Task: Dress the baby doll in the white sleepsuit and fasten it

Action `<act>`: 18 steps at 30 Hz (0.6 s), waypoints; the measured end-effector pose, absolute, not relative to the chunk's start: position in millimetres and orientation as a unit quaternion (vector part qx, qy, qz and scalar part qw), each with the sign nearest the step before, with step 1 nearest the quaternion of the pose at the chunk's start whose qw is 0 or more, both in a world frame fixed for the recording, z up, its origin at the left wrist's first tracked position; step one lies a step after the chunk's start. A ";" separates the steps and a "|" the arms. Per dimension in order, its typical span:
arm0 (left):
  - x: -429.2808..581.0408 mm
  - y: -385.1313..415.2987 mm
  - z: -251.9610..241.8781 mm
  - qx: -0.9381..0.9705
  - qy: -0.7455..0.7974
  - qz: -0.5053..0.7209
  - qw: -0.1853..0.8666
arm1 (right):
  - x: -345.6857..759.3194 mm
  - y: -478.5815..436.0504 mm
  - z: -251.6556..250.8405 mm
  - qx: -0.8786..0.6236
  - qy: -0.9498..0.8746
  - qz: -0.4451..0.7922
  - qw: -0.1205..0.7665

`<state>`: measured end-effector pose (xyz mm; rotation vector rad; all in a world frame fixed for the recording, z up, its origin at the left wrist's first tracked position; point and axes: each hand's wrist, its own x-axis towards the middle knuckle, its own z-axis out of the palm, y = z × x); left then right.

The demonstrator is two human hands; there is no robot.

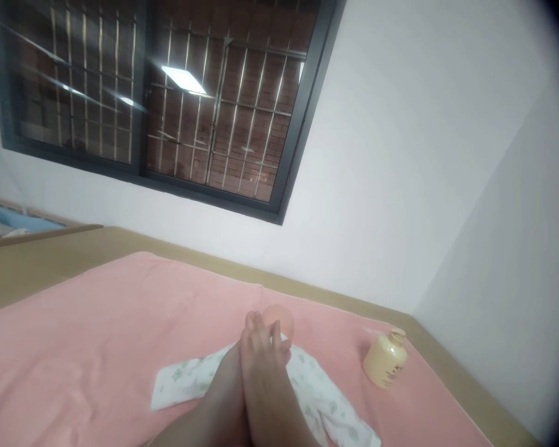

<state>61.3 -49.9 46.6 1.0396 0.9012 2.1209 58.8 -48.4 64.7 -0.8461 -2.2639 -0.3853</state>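
Note:
My left hand and my right hand are pressed together, palm against palm, in the lower middle of the head view. The right hand lies over the left and hides most of its fingers. Both hands have their fingers stretched out, and no object shows between them. Beyond the fingertips is a smooth, round, peach-coloured shape, perhaps a doll's head, partly covered by my hands. Below it, a white garment with a small green print lies spread to both sides beneath my forearms.
A pale yellow bottle with a pump-like top stands to the right. Pink cloth covers the tan surface. Behind rises a white wall with a dark-framed barred window. Blue fabric shows far left.

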 end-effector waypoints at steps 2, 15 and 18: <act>54.4 -46.6 40.4 0.409 0.330 0.794 0.306 | 58.5 -47.0 61.8 -0.326 -0.868 -0.144 0.346; -14.1 -15.2 12.7 0.667 0.332 0.619 0.248 | 57.2 -41.3 60.4 -0.322 -0.891 -0.043 0.316; -10.7 -18.2 19.8 0.655 0.348 0.622 0.250 | 62.3 -44.9 69.3 -0.311 -0.895 -0.030 0.319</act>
